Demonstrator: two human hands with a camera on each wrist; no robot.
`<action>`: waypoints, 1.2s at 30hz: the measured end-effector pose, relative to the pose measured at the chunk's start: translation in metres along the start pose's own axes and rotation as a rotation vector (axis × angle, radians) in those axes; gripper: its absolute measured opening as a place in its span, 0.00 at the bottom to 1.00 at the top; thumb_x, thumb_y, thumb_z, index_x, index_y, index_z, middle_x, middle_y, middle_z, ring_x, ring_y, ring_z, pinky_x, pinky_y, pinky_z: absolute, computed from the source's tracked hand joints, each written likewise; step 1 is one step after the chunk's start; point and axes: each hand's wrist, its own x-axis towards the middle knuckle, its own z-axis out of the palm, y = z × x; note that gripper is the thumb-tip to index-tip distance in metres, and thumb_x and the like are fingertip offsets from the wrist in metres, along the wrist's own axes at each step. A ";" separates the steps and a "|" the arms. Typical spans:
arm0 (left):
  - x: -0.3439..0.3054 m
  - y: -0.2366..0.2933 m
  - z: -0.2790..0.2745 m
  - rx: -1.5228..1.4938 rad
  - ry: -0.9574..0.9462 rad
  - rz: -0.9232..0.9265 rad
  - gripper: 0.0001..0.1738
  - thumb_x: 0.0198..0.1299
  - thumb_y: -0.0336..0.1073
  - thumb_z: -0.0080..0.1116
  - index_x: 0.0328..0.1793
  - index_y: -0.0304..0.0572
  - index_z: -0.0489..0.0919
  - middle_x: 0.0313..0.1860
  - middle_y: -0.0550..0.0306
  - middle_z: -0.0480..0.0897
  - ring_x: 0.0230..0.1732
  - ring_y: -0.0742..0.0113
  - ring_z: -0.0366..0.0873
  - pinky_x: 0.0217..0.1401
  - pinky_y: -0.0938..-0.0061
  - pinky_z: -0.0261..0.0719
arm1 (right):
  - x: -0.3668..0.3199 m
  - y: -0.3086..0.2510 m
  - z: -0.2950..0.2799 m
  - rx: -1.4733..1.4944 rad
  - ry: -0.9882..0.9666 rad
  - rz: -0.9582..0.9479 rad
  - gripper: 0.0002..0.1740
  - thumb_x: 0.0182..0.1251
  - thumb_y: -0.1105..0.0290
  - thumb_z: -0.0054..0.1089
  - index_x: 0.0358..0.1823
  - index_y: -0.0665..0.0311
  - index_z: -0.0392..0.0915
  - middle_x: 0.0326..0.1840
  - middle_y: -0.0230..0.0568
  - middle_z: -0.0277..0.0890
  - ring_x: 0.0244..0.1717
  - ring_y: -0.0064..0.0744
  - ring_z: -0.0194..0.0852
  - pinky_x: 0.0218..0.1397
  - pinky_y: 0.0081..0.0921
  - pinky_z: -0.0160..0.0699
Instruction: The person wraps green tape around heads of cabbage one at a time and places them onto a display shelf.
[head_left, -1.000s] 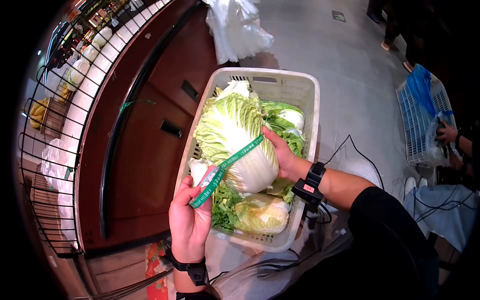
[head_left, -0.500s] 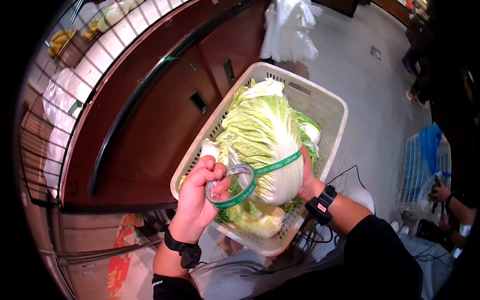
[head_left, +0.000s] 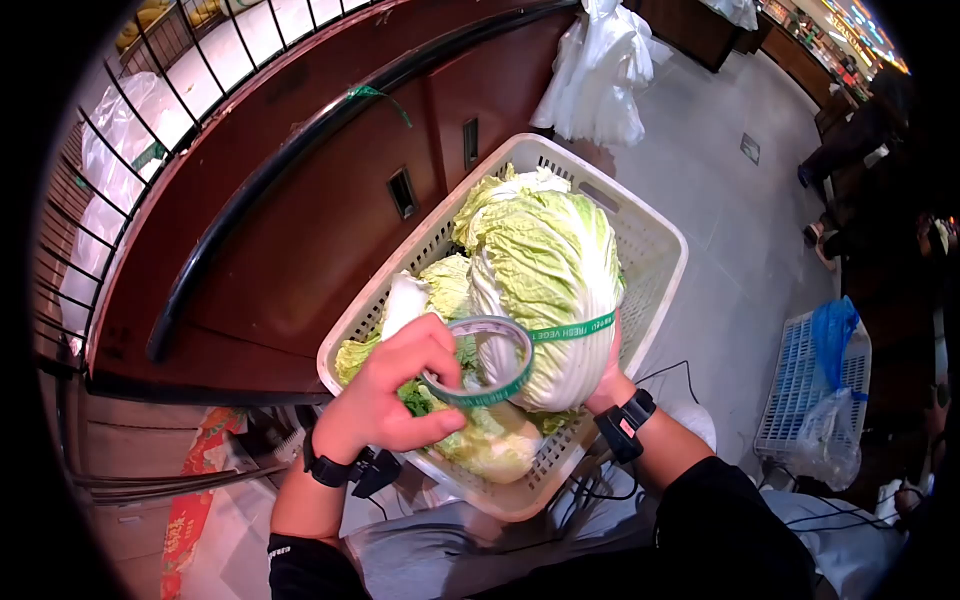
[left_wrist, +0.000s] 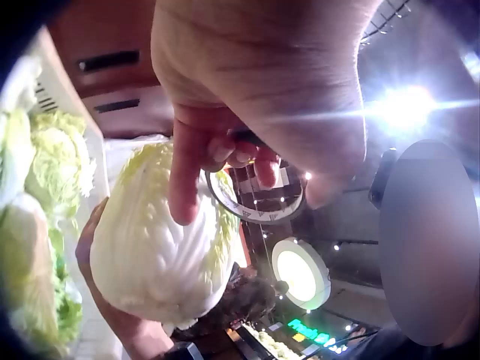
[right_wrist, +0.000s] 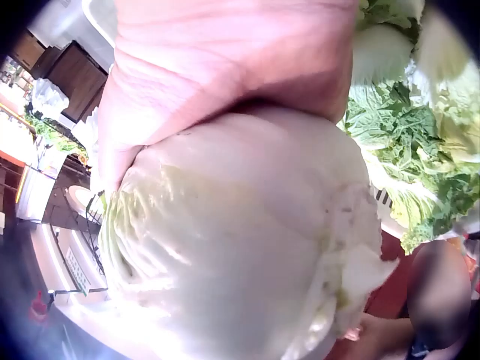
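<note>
Cabbage banding apparently underway, centre frame: left hand's fingers half-curled, holding tape roll; right hand's curved round cabbage. Next wrap needs taut tape.

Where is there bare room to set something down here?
Floor between the crate and the blue-draped basket; inside the crate, a gap between the large cabbage and right wall. Crowded: the crate's left and near end, packed with greens.

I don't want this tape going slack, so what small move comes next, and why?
Probably ease the tape roll around the cabbage with the left hand, pulling the strip taut: the strip runs from cabbage to roll, and the right hand steadies the cabbage.
</note>
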 end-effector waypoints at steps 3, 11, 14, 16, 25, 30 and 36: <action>-0.012 0.001 -0.007 -0.217 0.176 -0.352 0.17 0.64 0.43 0.68 0.37 0.38 0.76 0.34 0.59 0.74 0.34 0.66 0.73 0.37 0.75 0.69 | 0.003 0.004 -0.019 -0.054 -0.075 -0.028 0.50 0.73 0.28 0.42 0.82 0.58 0.61 0.81 0.47 0.65 0.77 0.54 0.67 0.82 0.52 0.63; -0.013 -0.026 -0.024 0.338 0.176 -0.176 0.19 0.61 0.43 0.69 0.28 0.37 0.75 0.21 0.53 0.70 0.21 0.59 0.69 0.26 0.69 0.65 | -0.005 0.001 -0.020 -0.074 -0.067 -0.002 0.50 0.73 0.28 0.43 0.82 0.58 0.62 0.80 0.47 0.66 0.75 0.53 0.68 0.81 0.51 0.64; -0.016 -0.039 -0.021 0.248 0.179 -0.203 0.20 0.59 0.43 0.69 0.26 0.36 0.75 0.21 0.50 0.70 0.21 0.53 0.68 0.26 0.65 0.64 | -0.009 0.001 -0.022 -0.090 -0.053 0.011 0.50 0.73 0.28 0.43 0.82 0.58 0.62 0.80 0.47 0.67 0.75 0.53 0.69 0.81 0.51 0.64; -0.016 -0.044 -0.022 0.204 0.184 -0.199 0.21 0.60 0.44 0.69 0.25 0.36 0.75 0.21 0.49 0.70 0.21 0.52 0.68 0.25 0.64 0.63 | -0.010 0.001 -0.024 -0.105 -0.053 0.014 0.50 0.73 0.28 0.43 0.81 0.59 0.62 0.79 0.47 0.67 0.74 0.52 0.69 0.80 0.51 0.65; -0.015 -0.046 -0.019 0.478 0.142 -0.242 0.27 0.61 0.50 0.69 0.18 0.40 0.72 0.15 0.52 0.70 0.20 0.47 0.70 0.25 0.59 0.64 | -0.024 -0.010 -0.034 -0.199 -0.032 0.041 0.49 0.72 0.27 0.44 0.81 0.59 0.63 0.78 0.47 0.69 0.73 0.52 0.71 0.79 0.49 0.66; -0.016 -0.067 -0.022 0.251 0.070 -0.223 0.25 0.63 0.51 0.66 0.25 0.37 0.76 0.21 0.48 0.75 0.26 0.48 0.75 0.31 0.59 0.67 | -0.032 -0.017 -0.038 -0.236 -0.024 0.055 0.49 0.72 0.27 0.44 0.81 0.59 0.64 0.78 0.48 0.70 0.72 0.51 0.71 0.79 0.49 0.67; -0.018 -0.092 -0.009 0.259 0.144 -0.197 0.26 0.68 0.54 0.60 0.29 0.36 0.77 0.23 0.47 0.74 0.30 0.48 0.76 0.35 0.58 0.69 | -0.039 -0.022 -0.041 -0.269 -0.016 0.074 0.49 0.72 0.27 0.44 0.80 0.59 0.65 0.77 0.48 0.71 0.71 0.51 0.72 0.78 0.48 0.67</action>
